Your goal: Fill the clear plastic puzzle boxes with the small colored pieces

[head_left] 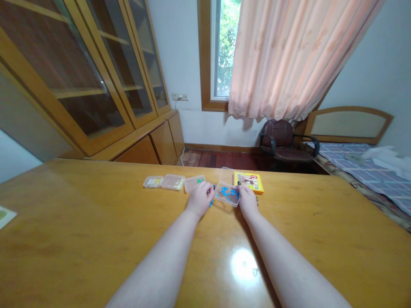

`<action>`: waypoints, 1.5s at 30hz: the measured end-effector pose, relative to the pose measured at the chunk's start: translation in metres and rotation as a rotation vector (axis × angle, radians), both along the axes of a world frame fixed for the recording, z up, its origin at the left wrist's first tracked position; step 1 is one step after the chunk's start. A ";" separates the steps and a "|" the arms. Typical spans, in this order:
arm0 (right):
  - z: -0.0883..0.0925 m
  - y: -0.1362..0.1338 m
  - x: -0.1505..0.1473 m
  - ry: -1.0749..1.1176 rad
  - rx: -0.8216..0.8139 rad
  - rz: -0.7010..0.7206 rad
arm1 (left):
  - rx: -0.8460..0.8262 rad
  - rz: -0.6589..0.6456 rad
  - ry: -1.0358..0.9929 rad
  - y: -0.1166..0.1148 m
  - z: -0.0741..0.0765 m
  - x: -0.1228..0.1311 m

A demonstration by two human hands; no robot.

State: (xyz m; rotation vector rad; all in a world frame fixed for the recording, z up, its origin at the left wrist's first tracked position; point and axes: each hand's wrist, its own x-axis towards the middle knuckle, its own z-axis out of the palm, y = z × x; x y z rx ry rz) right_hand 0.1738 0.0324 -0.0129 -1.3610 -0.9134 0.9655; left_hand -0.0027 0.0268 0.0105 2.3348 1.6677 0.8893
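A small clear plastic box [219, 197] with its lid [227, 174] raised at the back holds several small blue pieces [225, 192]. My right hand [248, 201] grips the box's right edge between thumb and fingers. Just left of the box, my left hand [201, 199] is closed with its fingertips pinched together; whatever they hold is too small to make out. A small blue piece [211, 203] shows beside the left fingers, over the table. Behind the left hand lies another clear box [191, 185] with green pieces in it, partly covered by the hand.
Clear boxes with pale pieces [171, 182] and yellowish pieces [151, 182] lie farther left. A yellow printed box [257, 183] sits behind my right hand. The wooden table [135, 239] has a white card [6, 217] at its left edge. Beyond stands an office chair [279, 141].
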 end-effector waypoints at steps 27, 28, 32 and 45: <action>-0.019 0.010 0.005 0.177 0.028 -0.016 | -0.211 -0.014 0.185 -0.001 -0.011 0.002; -0.020 0.010 0.005 0.180 0.026 -0.018 | -0.199 -0.014 0.190 0.000 -0.013 0.002; -0.020 0.011 0.005 0.176 0.014 -0.020 | -0.182 -0.024 0.150 0.006 -0.020 -0.001; -0.025 0.013 0.005 0.128 0.028 -0.013 | -0.161 -0.035 0.122 0.010 -0.027 -0.003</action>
